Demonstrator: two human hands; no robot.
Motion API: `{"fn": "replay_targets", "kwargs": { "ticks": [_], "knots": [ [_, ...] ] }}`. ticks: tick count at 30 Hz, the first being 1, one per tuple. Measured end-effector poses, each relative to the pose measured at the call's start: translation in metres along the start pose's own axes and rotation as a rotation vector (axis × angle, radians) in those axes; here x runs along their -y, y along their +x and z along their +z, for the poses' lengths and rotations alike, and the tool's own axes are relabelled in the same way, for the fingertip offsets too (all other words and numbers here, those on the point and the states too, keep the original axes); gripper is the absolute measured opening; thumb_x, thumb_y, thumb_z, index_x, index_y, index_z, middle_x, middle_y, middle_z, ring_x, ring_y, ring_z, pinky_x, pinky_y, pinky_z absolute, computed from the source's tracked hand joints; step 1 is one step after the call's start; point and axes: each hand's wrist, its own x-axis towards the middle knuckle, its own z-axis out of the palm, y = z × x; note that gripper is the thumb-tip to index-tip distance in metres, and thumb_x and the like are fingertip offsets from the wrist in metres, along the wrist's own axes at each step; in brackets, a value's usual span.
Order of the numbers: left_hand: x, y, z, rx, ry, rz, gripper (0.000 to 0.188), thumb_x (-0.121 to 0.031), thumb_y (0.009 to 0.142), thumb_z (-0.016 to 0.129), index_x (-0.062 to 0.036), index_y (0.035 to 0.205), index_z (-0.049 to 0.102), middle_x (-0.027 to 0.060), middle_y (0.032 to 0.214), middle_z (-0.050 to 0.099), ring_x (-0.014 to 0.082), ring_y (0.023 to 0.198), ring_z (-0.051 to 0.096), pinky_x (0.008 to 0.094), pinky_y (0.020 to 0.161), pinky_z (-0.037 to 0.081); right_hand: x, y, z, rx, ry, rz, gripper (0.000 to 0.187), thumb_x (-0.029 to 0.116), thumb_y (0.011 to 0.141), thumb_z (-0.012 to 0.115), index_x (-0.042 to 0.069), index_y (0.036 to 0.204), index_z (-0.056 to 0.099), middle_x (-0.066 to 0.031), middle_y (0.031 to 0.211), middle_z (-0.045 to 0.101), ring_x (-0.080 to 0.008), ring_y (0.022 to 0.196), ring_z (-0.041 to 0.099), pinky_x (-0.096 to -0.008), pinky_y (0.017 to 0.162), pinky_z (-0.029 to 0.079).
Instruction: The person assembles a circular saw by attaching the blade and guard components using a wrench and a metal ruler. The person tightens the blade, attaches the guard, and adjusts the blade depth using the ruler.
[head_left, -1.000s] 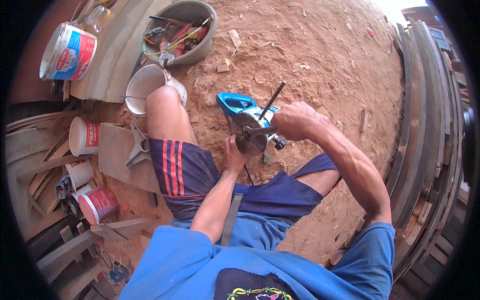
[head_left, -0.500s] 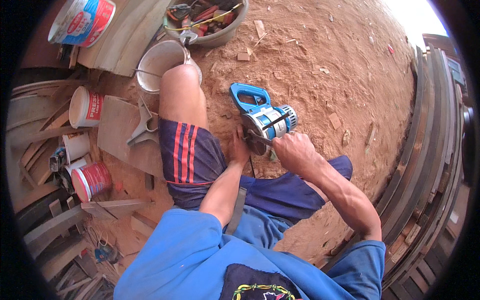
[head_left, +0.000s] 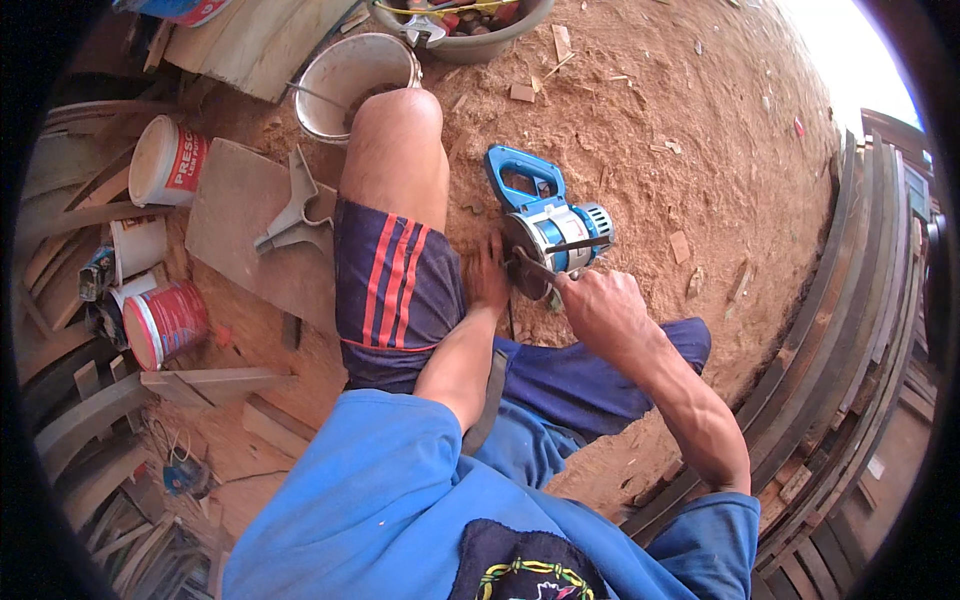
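A blue and silver circular saw (head_left: 560, 225) lies on the sawdust between my legs, its loop handle pointing away from me. The round dark blade (head_left: 528, 278) shows on its near side. My right hand (head_left: 605, 308) is closed round a metal wrench (head_left: 537, 268), whose far end meets the middle of the blade. Against the saw's left edge, beside the blade, my left hand (head_left: 487, 278) grips the saw; some of its fingertips are hidden.
A whitish bucket (head_left: 355, 75) stands beyond my left knee, with a tool-filled basin (head_left: 480, 45) behind it. On the left are a grey metal bracket (head_left: 295, 210), a red tub (head_left: 170, 322) and scrap wood. Stacked planks (head_left: 830, 310) run along the right.
The whole view has shifted, so the saw and both hands appear slightly further right. The wrench stays at the blade, with its handle angled a little differently. Both hands keep their hold.
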Motion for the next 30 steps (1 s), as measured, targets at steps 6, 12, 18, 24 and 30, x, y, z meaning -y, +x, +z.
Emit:
{"fn": "replay_targets", "kwargs": {
  "ticks": [6,12,18,24,30],
  "knots": [
    [-0.002,-0.001,-0.002,-0.037,-0.033,0.014,0.079,-0.006,0.082,0.065,-0.0095,0.155,0.033,0.0201,0.142,0.050,0.0442,0.117,0.057,0.0540,0.092,0.047,-0.013,0.014,-0.020,0.024,-0.040,0.052,0.013,0.009,0.087,0.064,0.009,0.093,0.076,-0.0145,0.079,0.073,-0.0320,0.075,0.075,-0.0471,0.065,0.058],
    [-0.005,-0.001,-0.002,-0.071,-0.005,0.010,0.073,-0.005,0.082,0.064,-0.0100,0.150,0.038,0.0206,0.128,0.054,0.0425,0.103,0.061,0.0533,0.086,0.048,-0.006,0.038,-0.025,-0.034,-0.120,0.008,0.009,0.010,0.085,0.067,0.008,0.090,0.074,-0.0141,0.083,0.074,-0.0327,0.079,0.075,-0.0471,0.068,0.058],
    [-0.004,0.003,0.001,-0.224,0.020,0.085,0.069,-0.005,0.084,0.062,-0.0105,0.149,0.039,0.0216,0.124,0.055,0.0420,0.098,0.062,0.0534,0.086,0.048,-0.004,0.068,-0.029,-0.070,-0.119,0.006,0.007,0.012,0.085,0.068,0.007,0.087,0.072,-0.0156,0.086,0.073,-0.0344,0.084,0.074,-0.0468,0.069,0.058],
    [-0.005,0.002,-0.005,-0.175,0.048,0.085,0.067,-0.003,0.086,0.059,-0.0099,0.149,0.039,0.0217,0.119,0.055,0.0412,0.100,0.061,0.0533,0.087,0.048,-0.001,0.040,-0.015,0.017,-0.123,0.034,0.009,0.013,0.088,0.067,0.006,0.091,0.072,-0.0175,0.081,0.072,-0.0351,0.077,0.074,-0.0483,0.065,0.058],
    [-0.008,0.001,-0.012,-0.124,0.045,0.072,0.067,-0.002,0.086,0.057,-0.0097,0.150,0.038,0.0209,0.119,0.055,0.0407,0.101,0.060,0.0519,0.088,0.047,-0.007,0.007,0.019,0.067,0.018,0.030,0.023,0.011,0.084,0.064,0.003,0.105,0.062,-0.0197,0.071,0.070,-0.0396,0.067,0.072,-0.0527,0.059,0.057]
  ]
}}
